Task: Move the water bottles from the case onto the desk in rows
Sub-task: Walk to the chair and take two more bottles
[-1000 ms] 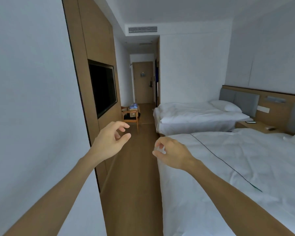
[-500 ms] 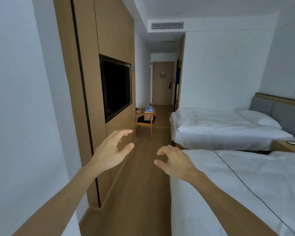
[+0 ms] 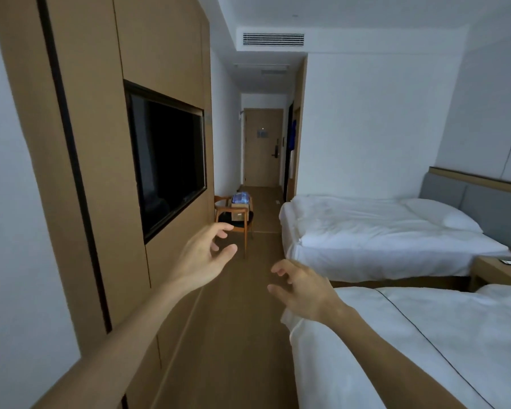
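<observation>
Head view | left hand (image 3: pixel 202 262) open, holds nothing | right hand (image 3: pixel 303 290) open too (fingers loosely bent) | bottle case (image 3: pixel 240 202) far off on chair (image 3: pixel 233 221) down the room

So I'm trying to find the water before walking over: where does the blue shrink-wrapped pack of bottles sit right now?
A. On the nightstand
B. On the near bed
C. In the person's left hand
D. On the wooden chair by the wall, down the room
D: the pack of bottles sits on a cardboard box on the wooden chair, far beyond both empty hands.
</observation>
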The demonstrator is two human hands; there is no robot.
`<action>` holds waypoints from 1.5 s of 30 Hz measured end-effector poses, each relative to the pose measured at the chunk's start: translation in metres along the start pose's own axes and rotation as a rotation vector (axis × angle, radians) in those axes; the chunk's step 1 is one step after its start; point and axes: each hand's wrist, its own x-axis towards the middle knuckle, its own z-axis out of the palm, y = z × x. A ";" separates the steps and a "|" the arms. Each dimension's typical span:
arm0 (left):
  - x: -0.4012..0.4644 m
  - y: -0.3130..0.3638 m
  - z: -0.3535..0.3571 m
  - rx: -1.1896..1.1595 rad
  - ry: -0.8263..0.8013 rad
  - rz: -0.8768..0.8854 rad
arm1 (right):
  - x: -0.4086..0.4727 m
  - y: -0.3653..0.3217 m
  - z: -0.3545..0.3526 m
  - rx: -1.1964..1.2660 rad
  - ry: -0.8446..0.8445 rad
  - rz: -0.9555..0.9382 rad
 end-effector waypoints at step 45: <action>0.823 -0.433 0.288 0.031 0.002 0.063 | 0.867 0.403 0.182 -0.012 0.030 0.033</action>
